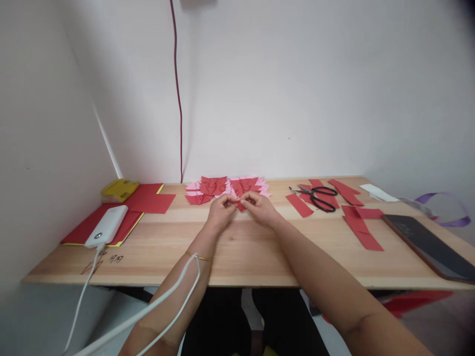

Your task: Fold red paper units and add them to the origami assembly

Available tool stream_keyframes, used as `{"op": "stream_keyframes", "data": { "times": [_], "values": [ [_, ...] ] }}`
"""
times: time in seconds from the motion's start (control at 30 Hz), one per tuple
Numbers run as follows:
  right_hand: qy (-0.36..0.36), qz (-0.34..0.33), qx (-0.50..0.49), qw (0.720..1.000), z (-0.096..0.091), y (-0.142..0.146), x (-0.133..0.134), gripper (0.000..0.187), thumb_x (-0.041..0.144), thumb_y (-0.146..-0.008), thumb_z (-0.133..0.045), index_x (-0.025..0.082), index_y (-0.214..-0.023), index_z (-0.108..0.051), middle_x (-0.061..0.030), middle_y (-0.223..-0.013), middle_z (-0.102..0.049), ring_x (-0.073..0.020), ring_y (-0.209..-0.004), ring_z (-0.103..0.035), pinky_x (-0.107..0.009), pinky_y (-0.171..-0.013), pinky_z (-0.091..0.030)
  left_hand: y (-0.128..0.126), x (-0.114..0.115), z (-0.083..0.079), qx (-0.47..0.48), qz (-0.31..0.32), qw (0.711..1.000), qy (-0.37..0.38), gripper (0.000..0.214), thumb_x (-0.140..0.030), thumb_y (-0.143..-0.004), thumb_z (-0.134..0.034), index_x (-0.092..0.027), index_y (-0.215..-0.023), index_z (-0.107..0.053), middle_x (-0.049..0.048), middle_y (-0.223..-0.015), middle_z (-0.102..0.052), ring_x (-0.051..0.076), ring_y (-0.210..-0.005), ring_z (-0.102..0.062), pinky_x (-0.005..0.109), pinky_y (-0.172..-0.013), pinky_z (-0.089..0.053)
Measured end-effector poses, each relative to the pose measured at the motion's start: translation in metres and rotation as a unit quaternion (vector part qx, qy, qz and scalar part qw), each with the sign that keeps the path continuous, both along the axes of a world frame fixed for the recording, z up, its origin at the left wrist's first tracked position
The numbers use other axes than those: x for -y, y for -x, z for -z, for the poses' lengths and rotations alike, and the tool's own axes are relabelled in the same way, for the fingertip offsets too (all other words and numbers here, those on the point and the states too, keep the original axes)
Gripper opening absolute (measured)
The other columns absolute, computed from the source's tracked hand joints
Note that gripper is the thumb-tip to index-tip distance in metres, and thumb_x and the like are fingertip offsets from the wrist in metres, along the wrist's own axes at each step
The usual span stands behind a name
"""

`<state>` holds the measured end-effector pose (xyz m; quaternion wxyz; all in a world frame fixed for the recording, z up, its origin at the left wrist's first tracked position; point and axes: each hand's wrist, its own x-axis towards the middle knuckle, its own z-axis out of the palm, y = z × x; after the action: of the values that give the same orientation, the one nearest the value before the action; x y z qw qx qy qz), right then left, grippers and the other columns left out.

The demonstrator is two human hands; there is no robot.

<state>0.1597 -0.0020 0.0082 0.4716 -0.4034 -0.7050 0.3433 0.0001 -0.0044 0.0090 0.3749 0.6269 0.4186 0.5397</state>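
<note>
Between both hands, over the middle of the table, is a small folded piece of red paper. My left hand pinches its left side, and my right hand pinches its right side. The fingertips of the two hands nearly meet and cover most of the paper. Just behind them, against the wall, lie folded red paper pieces and folded pink paper pieces, in two overlapping rows with pointed tips.
Black-handled scissors rest among red paper strips on the right, with a dark phone-like device beyond. On the left, a white power bank lies on red paper sheets. Its white cable crosses my left forearm.
</note>
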Motion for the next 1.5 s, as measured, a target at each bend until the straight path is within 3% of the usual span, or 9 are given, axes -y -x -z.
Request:
{"op": "stream_keyframes", "data": {
  "times": [0.2, 0.43, 0.63, 1.0, 1.5],
  "values": [
    [-0.011, 0.009, 0.003, 1.000, 0.001, 0.002, 0.000, 0.015, 0.033, -0.079, -0.053, 0.018, -0.075, -0.054, 0.0008, -0.070, -0.056, -0.0120, -0.064, -0.050, -0.024, -0.062, -0.040, 0.001, 0.001, -0.002, -0.040, -0.023, 0.999, -0.012, 0.007, -0.014, -0.064, -0.060, -0.015, -0.070, -0.062, -0.0021, -0.063, -0.057, 0.009, -0.056, -0.046, 0.021, -0.055, -0.035],
    [-0.010, -0.002, -0.015, 1.000, -0.001, 0.002, 0.001, 0.015, 0.033, -0.080, -0.051, 0.018, -0.077, -0.053, 0.0010, -0.071, -0.055, -0.0123, -0.065, -0.051, -0.025, -0.065, -0.040, -0.001, 0.002, -0.003, -0.015, 0.001, 1.000, 0.014, 0.020, -0.017, -0.063, -0.065, -0.015, -0.083, -0.063, -0.0001, -0.071, -0.060, 0.010, -0.063, -0.052, 0.023, -0.062, -0.041],
    [-0.025, 0.004, -0.015, 1.000, -0.004, 0.004, 0.003, 0.013, 0.031, -0.080, -0.051, 0.018, -0.078, -0.056, 0.0005, -0.073, -0.057, -0.0131, -0.069, -0.053, -0.026, -0.069, -0.042, -0.001, 0.005, -0.006, -0.046, 0.011, 0.999, 0.020, 0.014, -0.028, -0.070, -0.062, -0.014, -0.074, -0.064, -0.0002, -0.061, -0.059, 0.012, -0.059, -0.052, 0.025, -0.062, -0.041],
    [-0.071, 0.052, 0.039, 0.995, -0.001, 0.015, 0.009, 0.012, 0.026, -0.079, -0.050, 0.018, -0.073, -0.055, -0.0007, -0.070, -0.059, -0.0136, -0.066, -0.052, -0.026, -0.064, -0.039, -0.002, -0.002, 0.004, -0.022, -0.027, 0.999, 0.023, 0.007, -0.021, -0.065, -0.060, -0.015, -0.063, -0.060, -0.0026, -0.057, -0.056, 0.010, -0.056, -0.047, 0.022, -0.056, -0.036],
    [0.015, 0.036, -0.040, 0.998, -0.001, 0.012, 0.005, 0.018, 0.036, -0.079, -0.051, 0.018, -0.073, -0.051, 0.0011, -0.070, -0.055, -0.0127, -0.067, -0.049, -0.026, -0.065, -0.041, 0.004, -0.003, 0.006, 0.025, 0.045, 0.997, 0.063, 0.006, -0.017, -0.065, -0.056, -0.014, -0.064, -0.061, -0.0011, -0.060, -0.059, 0.010, -0.060, -0.052, 0.023, -0.063, -0.040]
  ]
}}
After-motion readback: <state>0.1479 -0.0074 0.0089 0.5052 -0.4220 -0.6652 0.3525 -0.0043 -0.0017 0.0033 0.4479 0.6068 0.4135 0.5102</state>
